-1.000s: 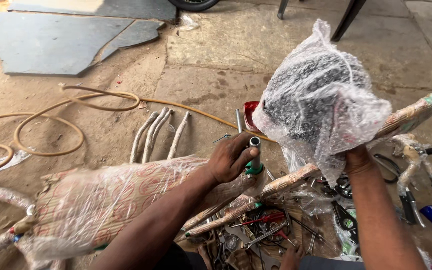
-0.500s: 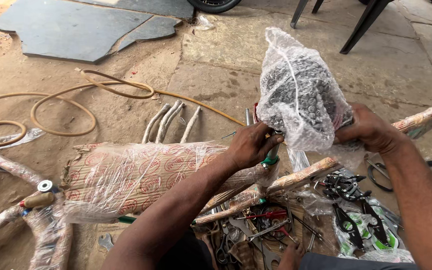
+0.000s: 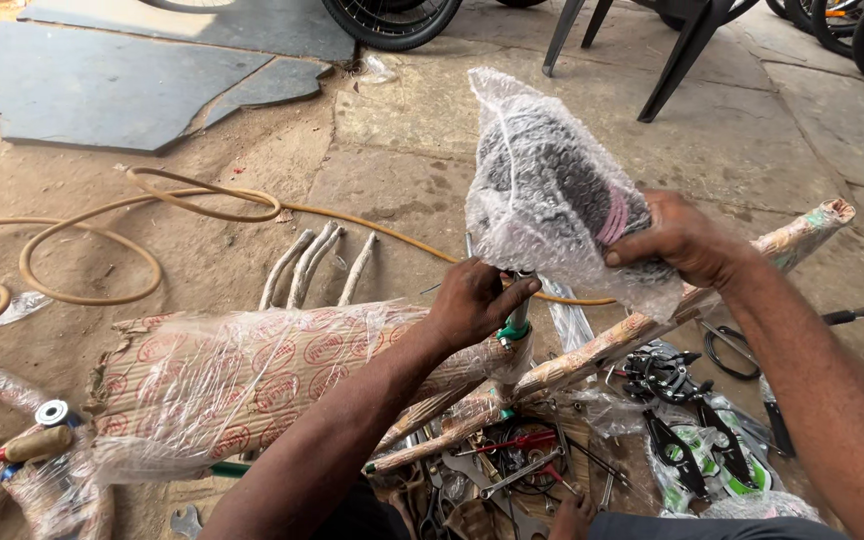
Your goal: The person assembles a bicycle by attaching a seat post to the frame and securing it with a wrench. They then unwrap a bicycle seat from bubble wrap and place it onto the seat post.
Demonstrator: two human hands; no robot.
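Bubble-wrapped dark bicycle saddle [image 3: 552,190] sits raised above the paper-wrapped bicycle frame [image 3: 252,370]; my right hand [image 3: 677,240] clasps its side tightly. My left hand [image 3: 472,300] pinches the wrap's lower edge beside the green seat tube [image 3: 515,325].

Soft, even daylight fills my view, bright on the concrete floor [image 3: 432,150] and glinting off the bubble wrap [image 3: 542,190] and plastic film [image 3: 242,370], shadows faint beneath my arms, everything sharp with only slight stretching at the edges.
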